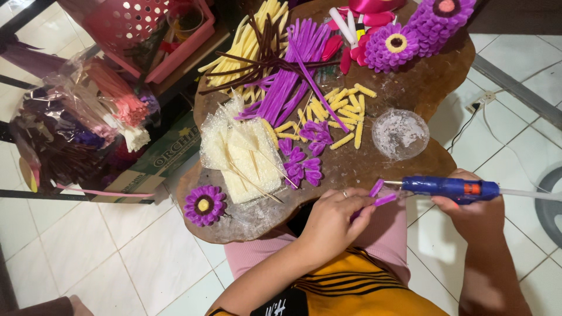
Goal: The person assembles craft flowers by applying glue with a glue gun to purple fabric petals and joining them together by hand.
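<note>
I see a broad, irregular wooden bench (pixel 421 88) spread just ahead of both hands, with white floor tiles around it. Beyond my left hand, a pile of long purple strips (pixel 290 76) lies on the bench beside yellow strips (pixel 246 44). Nearer that hand sits a clear plastic sheet holding pale foam blocks (pixel 249 161) with thin wooden skewers across them. A shallow glass dish (pixel 400 134) stands just past the glue gun's nozzle. A finished purple flower (pixel 204 205) rests far to the left of my left hand. My right hand (pixel 471 213) is clenched around a blue glue gun (pixel 451 188), nozzle pointing left. My left hand (pixel 333 219) pinches small purple petal pieces (pixel 379 194), almost touching the nozzle tip.
</note>
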